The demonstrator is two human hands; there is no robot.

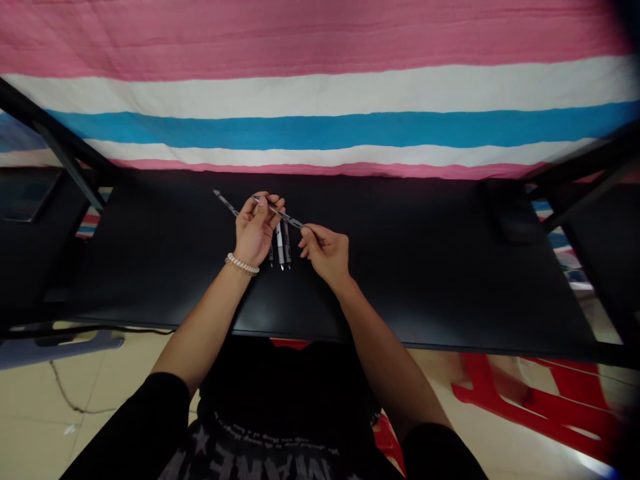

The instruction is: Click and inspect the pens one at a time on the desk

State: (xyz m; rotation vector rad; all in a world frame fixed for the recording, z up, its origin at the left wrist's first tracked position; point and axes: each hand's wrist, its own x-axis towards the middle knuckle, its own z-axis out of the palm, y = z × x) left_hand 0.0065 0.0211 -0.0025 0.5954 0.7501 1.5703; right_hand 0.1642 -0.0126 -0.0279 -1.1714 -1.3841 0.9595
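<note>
Between my two hands, just above the black table, a slim grey pen (284,215) is held at a slant. My left hand (257,227) grips its upper-left part between thumb and fingers. At the pen's lower-right end, my right hand (326,252) pinches it with thumb and forefinger. Below and between the hands lie several pens side by side, among them a white-and-grey pen (281,248) and a dark pen (287,245); my left hand hides part of them. Another grey pen (225,201) lies to the left, its lower end behind my left hand.
The black table (425,267) spans the view, with a striped cloth (320,130) hanging behind it. Dark metal supports (70,160) rise at both sides. A dark object (515,213) sits at the right end. Red stools (540,400) stand on the floor at lower right.
</note>
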